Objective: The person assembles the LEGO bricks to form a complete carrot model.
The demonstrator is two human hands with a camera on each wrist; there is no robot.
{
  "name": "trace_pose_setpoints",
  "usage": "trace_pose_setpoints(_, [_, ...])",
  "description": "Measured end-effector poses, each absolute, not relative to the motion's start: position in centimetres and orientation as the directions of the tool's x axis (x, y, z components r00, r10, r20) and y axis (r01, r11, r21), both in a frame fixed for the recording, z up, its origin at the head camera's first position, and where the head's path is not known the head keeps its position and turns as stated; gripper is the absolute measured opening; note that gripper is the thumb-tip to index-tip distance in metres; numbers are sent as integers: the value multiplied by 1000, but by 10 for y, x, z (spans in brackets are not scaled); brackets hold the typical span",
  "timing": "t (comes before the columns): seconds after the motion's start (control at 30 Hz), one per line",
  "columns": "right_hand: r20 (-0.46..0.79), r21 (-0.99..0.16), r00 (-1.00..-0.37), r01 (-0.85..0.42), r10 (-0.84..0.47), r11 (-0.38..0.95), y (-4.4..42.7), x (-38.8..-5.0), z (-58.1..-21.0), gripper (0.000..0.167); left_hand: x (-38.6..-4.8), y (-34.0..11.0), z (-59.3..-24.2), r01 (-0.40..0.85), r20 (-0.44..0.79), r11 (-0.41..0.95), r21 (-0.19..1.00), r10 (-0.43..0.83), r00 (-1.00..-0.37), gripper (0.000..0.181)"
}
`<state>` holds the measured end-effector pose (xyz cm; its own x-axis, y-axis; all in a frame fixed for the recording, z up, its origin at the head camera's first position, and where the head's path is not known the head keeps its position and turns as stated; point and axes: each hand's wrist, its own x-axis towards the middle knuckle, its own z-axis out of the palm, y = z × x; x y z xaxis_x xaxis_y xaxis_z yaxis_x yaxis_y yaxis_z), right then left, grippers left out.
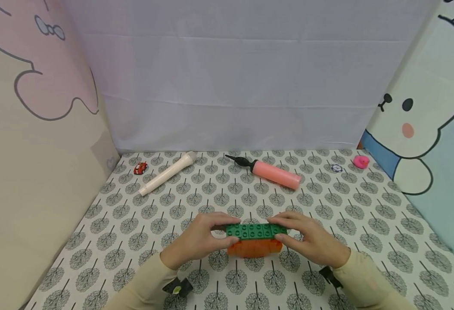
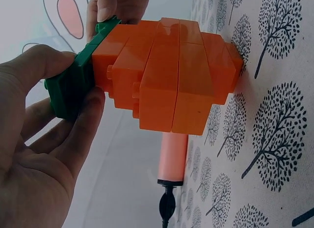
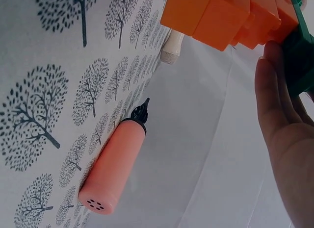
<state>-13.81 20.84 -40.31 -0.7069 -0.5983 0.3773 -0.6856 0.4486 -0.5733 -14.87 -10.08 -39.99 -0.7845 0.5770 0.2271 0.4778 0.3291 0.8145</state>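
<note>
An orange toy-brick build (image 1: 255,249) stands on the tree-patterned cloth, its stepped layers widest in the middle in the left wrist view. Across its top runs a row of green toy bricks (image 1: 256,231), studs up. My left hand (image 1: 201,236) pinches the left end of the green bricks between thumb and fingers. At the opposite end, my right hand (image 1: 313,237) pinches them the same way. From the left wrist, the green bricks (image 2: 73,83) meet the orange build (image 2: 171,76); whether they are fully pressed together I cannot tell.
Beyond the hands lie a pink hand pump (image 1: 275,174) with a black nozzle and a cream toy microphone (image 1: 169,173). Farther out are a red toy car (image 1: 140,168), a poker chip (image 1: 336,168) and a pink rubber duck (image 1: 361,162). Fabric walls enclose the table's back and sides.
</note>
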Motion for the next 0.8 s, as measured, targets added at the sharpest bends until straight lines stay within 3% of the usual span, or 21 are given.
trace_pose_setpoints(0.8, [304,-561,-737,-651,-604,511,208,-136,-394,41,-149,-101,-398,498,217,376,782,584,-782,42])
